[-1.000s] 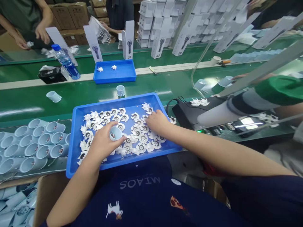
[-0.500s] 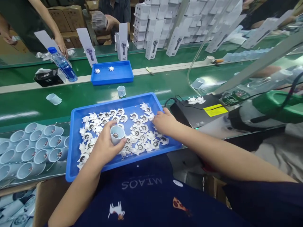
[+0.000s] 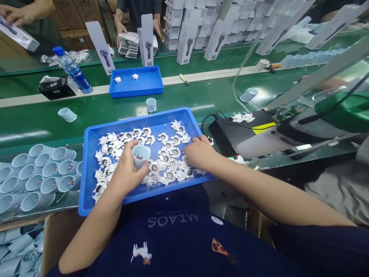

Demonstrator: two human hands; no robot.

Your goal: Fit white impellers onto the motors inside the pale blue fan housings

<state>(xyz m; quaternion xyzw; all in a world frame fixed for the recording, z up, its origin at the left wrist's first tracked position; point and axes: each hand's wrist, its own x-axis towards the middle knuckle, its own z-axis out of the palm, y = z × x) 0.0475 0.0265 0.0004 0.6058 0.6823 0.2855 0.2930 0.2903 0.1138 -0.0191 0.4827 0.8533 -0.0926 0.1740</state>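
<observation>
a green surface (image 3: 106, 109) runs behind the large blue tray (image 3: 83, 173); rows of cups (image 3: 34, 181) lie to the tray's left. the left hand (image 3: 125, 169) has its grip closed around 1 cup (image 3: 140, 164) above the tray; only wiring (image 3: 140, 156) shows inside, so it seems part-assembled. the right hand's (image 3: 200, 153) fingers curl among white fan wheels (image 3: 172, 164), many apparently left; whether they pinch 1, i cannot tell.

A pale blue cup (image 3: 141, 162) (dark, reddish bits (image 3: 139, 156) are showing inside) is pointing mouth-up over white bladed fan wheels (image 3: 172, 164), which are lying crowded in a blue tray (image 3: 160, 126).
</observation>
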